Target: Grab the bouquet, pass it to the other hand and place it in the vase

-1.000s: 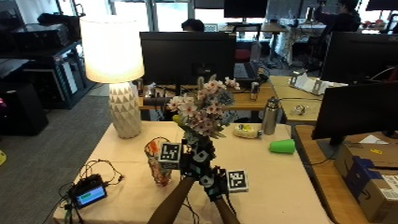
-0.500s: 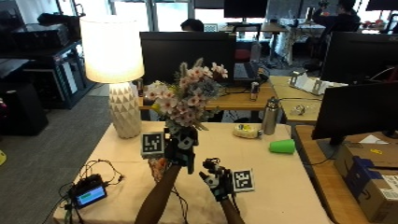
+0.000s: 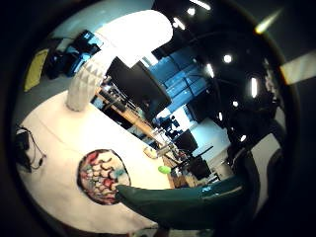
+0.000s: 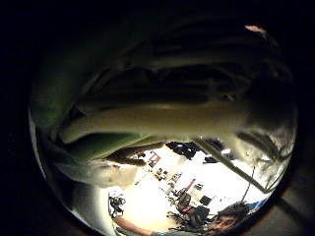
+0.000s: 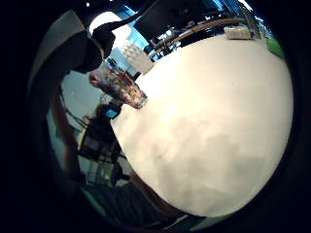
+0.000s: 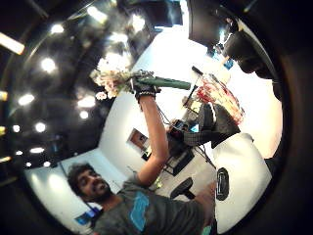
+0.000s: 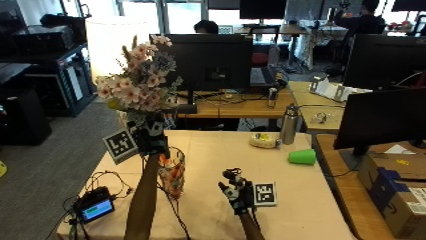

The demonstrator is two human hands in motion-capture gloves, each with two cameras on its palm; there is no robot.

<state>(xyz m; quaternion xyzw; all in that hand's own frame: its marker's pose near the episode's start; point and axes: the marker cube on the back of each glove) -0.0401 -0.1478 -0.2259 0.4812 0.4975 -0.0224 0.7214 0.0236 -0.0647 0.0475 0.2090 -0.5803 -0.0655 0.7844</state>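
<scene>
My left hand [image 7: 150, 139] grips the green stems of the bouquet [image 7: 137, 84] and holds it upright, high above the table's left side. Its pink and white flowers are at the top. The stems [image 4: 162, 120] fill the left thumb side palm view. The patterned glass vase [image 7: 173, 173] stands on the table just below and right of that hand, and its mouth [image 3: 101, 177] shows under the stems' end [image 3: 182, 197]. My right hand [image 7: 237, 192] hovers low over the table to the vase's right, fingers spread and holding nothing. The right thumb side palm view shows the raised bouquet [image 6: 115, 81] and the vase [image 6: 220, 95].
A white lamp [image 7: 110, 42] stands at the table's back left, behind the flowers. A small screen device [image 7: 96, 207] with cables lies at the front left. A green cup [image 7: 303, 156], a metal bottle [image 7: 289, 124] and a yellowish object [image 7: 265, 141] are at the back right.
My left hand has lifted the bouquet higher and further left, above the vase. The right hand, at the stems a second ago, has come away and stays low over the table.
</scene>
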